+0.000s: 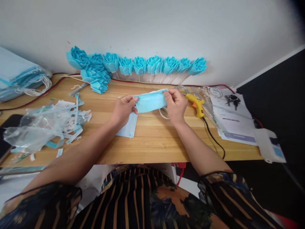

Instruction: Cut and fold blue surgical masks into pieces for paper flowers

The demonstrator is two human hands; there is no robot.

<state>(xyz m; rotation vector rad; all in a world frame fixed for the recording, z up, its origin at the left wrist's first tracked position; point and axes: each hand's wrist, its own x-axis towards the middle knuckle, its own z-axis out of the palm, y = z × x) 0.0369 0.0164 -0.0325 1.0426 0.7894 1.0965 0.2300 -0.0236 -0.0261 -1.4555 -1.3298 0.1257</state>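
Observation:
Between my two hands a light-blue piece of face-mask fabric (152,101) is stretched out above the table. My left hand (124,109) pinches its left end between thumb and fingers. At the opposite end, my right hand (175,104) grips the upper right corner. Below my left hand lies a pale blue pleated face mask (130,126), partly covered by the hand and the held piece. A roll of tape (164,114) shows behind my right hand, partly hidden. Just right of that hand rests a yellow hot glue gun (197,104) with a black cord.
Several blue fabric flowers (140,65) on sticks lean along the wall. On the left are stacked masks (23,79), a plastic bag (40,127), cut scraps (76,124) and a dark phone (11,127). Papers (234,119) with keys (233,100) and a white bottle (269,146) occupy the right.

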